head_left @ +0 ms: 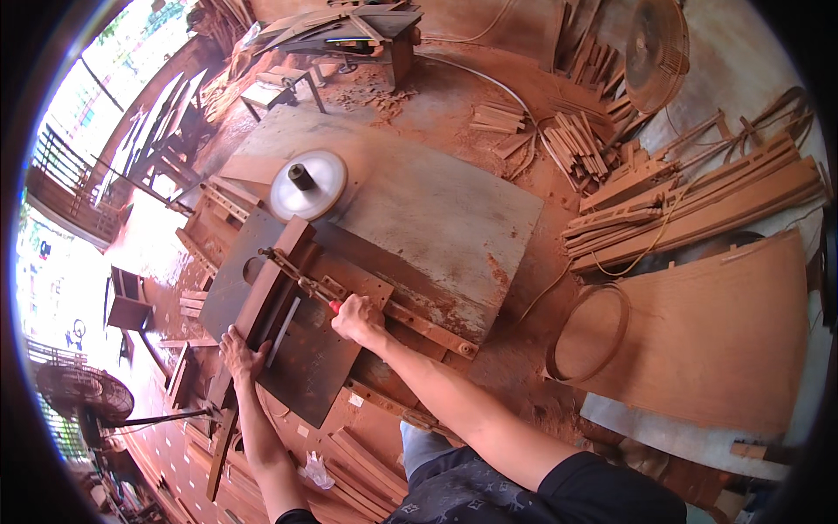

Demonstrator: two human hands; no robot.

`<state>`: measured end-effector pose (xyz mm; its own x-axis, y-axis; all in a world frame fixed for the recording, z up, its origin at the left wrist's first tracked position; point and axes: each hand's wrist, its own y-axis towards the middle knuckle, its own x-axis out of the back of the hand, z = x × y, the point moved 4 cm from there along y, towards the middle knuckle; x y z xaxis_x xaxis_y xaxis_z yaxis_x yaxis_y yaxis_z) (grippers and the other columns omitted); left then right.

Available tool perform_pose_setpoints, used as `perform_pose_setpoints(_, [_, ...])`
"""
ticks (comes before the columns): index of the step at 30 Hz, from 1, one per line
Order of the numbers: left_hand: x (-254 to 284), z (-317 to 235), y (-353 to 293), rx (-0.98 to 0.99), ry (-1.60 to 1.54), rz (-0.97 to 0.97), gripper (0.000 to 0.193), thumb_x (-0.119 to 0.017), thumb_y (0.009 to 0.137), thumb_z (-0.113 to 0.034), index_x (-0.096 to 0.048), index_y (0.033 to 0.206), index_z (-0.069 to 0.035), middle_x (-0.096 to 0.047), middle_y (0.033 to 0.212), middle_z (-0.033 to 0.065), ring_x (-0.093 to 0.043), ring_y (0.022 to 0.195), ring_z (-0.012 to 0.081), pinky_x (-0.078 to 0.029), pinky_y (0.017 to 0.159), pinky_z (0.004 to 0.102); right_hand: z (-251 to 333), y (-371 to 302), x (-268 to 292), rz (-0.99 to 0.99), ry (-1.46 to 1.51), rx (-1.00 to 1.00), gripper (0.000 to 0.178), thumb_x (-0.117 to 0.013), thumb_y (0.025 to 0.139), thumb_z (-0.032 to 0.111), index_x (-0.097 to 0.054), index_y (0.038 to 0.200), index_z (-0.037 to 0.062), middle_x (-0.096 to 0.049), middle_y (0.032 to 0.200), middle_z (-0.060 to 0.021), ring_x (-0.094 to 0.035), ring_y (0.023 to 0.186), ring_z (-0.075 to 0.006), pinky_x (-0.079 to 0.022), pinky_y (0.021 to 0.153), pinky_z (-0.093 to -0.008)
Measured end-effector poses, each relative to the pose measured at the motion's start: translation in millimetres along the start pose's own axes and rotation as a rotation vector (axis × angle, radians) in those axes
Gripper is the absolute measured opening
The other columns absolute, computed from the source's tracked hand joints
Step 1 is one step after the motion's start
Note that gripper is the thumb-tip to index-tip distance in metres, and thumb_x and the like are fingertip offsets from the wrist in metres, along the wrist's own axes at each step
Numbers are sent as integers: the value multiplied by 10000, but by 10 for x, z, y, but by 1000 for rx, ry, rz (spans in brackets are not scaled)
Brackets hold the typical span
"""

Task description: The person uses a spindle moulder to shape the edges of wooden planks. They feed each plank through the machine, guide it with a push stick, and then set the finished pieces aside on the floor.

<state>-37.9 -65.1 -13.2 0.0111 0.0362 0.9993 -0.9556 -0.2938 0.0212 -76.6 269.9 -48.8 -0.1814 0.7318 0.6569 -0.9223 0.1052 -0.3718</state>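
Right fingers [344, 322] clamped round red handle [335, 306], left fingers [232, 341] splayed on beam [267, 295]; dusty workshop desk [314, 375] beneath, beam slanting away rightward!

Left hand [243, 355] touches a wooden beam [265, 299]; right hand [357, 319] grips a red-handled clamp [305, 285].

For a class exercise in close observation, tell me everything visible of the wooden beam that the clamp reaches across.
The straight, squared beam looks like reddish-brown wood with flat faces. It lies slantwise over the dark plate, its far end near the pale round disc. The left grip rests spread on its nearer part, hiding some of it. A red-handled clamp reaches across it; whether it presses down is unclear.
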Motion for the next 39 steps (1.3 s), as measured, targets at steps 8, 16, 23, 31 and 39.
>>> perform_pose_setpoints(8, [39, -72, 65, 5, 14, 43, 1109, -894, 748, -535, -376, 1564, 9, -503, 1474, 262, -480, 1390, 456, -386, 1171, 545, -186, 104, -758, -879, -866, 724, 471, -603, 1068, 231, -689, 775, -128, -664, 782, -354, -717, 675, -387, -581, 547, -486])
perform_pose_setpoints(16, [-65, 103, 30, -5, 40, -18, 1107, -899, 744, -533, -379, 1558, 7, -519, 1442, 249, -500, 1359, 454, -400, 1148, 555, -113, 179, -428, -377, -283, 449, 477, -619, 1038, 295, -641, 890, -157, -645, 776, -372, -712, 711, -444, -601, 666, -521])
perform_pose_setpoints(23, [-45, 133, -3, 18, 32, 28, 1104, -893, 750, -545, -382, 1557, 10, -518, 1446, 245, -503, 1358, 452, -407, 1143, 551, -73, 20, -617, -800, -629, 706, 501, -655, 1034, 282, -602, 695, -83, -561, 623, -210, -670, 587, -364, -541, 521, -549])
perform_pose_setpoints(31, [-57, 90, 80, 1, 48, 12, 1106, -890, 757, -551, -382, 1557, 19, -522, 1408, 221, -510, 1337, 438, -424, 1120, 540, -227, 406, -974, -255, -218, 434, 499, -630, 1030, 325, -614, 928, -163, -626, 902, -378, -727, 860, -417, -592, 734, -582])
perform_pose_setpoints(39, [50, -110, 204, -26, 16, 9, 1108, -914, 744, -523, -376, 1552, 11, -525, 1395, 216, -517, 1319, 433, -426, 1109, 542, -77, 91, -387, -730, -322, 547, 496, -598, 1073, 248, -663, 843, -187, -670, 745, -329, -740, 698, -401, -625, 632, -532])
